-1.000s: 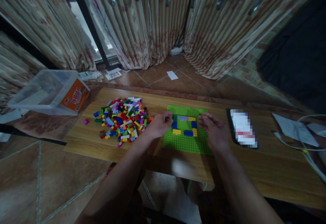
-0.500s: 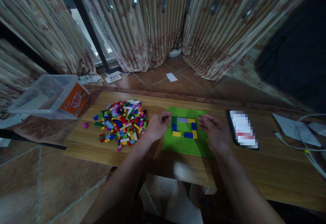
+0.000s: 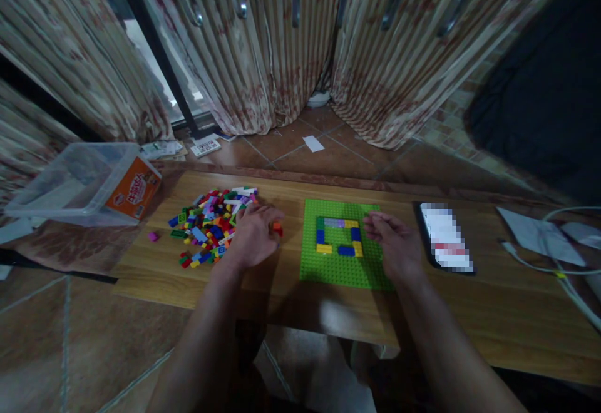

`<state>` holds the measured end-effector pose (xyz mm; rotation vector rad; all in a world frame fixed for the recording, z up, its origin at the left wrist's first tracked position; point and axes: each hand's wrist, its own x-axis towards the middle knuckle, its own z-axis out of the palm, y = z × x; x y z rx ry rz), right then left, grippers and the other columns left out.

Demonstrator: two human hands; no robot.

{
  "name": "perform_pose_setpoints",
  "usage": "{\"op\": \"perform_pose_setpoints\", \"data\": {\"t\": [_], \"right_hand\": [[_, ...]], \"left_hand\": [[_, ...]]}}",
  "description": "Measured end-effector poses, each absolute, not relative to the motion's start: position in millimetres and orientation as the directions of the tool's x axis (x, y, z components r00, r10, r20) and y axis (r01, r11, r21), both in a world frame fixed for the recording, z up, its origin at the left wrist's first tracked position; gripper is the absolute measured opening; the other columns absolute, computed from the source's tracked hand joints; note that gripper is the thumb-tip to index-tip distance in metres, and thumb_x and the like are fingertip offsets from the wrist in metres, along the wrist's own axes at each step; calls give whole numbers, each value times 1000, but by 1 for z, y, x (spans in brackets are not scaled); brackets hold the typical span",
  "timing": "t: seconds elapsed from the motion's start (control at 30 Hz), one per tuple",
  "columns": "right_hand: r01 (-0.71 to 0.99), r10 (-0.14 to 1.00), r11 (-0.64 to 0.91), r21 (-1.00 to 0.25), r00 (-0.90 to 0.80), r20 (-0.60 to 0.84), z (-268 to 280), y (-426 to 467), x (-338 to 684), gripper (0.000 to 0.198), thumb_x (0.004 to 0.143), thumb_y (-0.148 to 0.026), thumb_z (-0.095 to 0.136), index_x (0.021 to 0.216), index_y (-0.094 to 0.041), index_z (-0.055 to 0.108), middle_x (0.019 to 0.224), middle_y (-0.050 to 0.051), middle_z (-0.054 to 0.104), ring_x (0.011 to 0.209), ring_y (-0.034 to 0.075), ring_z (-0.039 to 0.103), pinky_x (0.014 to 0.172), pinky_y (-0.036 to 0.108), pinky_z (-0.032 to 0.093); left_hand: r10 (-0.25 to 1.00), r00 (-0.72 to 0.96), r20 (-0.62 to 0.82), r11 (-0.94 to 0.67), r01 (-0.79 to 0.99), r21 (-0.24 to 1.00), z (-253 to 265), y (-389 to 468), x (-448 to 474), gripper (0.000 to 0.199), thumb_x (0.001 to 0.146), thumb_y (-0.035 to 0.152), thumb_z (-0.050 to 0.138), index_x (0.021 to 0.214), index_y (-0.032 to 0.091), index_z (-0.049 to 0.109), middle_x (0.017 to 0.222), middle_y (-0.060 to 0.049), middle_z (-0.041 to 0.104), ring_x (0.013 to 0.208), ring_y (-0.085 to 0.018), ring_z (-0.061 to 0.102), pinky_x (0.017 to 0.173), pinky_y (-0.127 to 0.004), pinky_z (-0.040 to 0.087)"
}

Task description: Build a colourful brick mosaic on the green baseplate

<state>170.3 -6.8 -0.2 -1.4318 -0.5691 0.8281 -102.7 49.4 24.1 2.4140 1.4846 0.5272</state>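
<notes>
My left hand (image 3: pixel 254 235) reaches over the right side of a heap of toy building bricks (image 3: pixel 211 219) in many colours. Its fingers are apart, bent over the bricks, and partly hide them. An orange-red brick (image 3: pixel 277 228) shows beside its fingertips. Over the right edge of a green studded baseplate (image 3: pixel 323 272), my right hand (image 3: pixel 394 241) is closed in a pinch; whatever may be between the fingertips is hidden. On the plate, green, lilac, yellow and blue bricks (image 3: pixel 346 251) outline a rectangle with a gap in its near side.
A pixelated phone (image 3: pixel 444 238) lies right of the baseplate. White cables (image 3: pixel 539 269) and a flat white item (image 3: pixel 539 238) are farther right. A clear plastic bin (image 3: pixel 70 181) stands left, beyond the wooden table (image 3: pixel 164 288). One magenta brick (image 3: pixel 153 236) lies apart. Curtains (image 3: pixel 263 75) hang behind.
My left hand has moved left from the baseplate to the brick heap, its fingers spreading from a pinch. My right hand stays beside the plate. The bricks on the plate look the same.
</notes>
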Motion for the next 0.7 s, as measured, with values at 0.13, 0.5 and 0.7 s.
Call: {"op": "perform_pose_setpoints", "data": {"t": [0.13,0.5,0.7], "right_hand": [[-141,783,-48,-989,609,-125,-1,-7,170,26,62,-40,79,79,-21,74,73,0,73,64,11,63,61,25,51],[-110,793,-71,-991,597,-123,-2,-5,166,23,64,-41,80,77,-23,74,73,1,73,65,13,64,60,26,54],[-122,796,-90,-988,588,-145,-3,-5,164,23,64,-39,80,78,-22,75,73,1,73,65,12,64,61,25,53]], "left_hand": [[882,458,107,-463,805,371,23,47,-106,44,66,9,54,104,24,70,108,-3,73,113,-30,55,104,-49,38],[887,452,95,-447,788,423,22,50,-111,41,69,9,60,107,23,69,112,-5,72,111,-28,58,102,-45,41],[888,454,78,-444,799,407,19,53,-111,36,71,11,59,104,22,70,106,-6,71,106,-26,59,99,-44,41]]}}
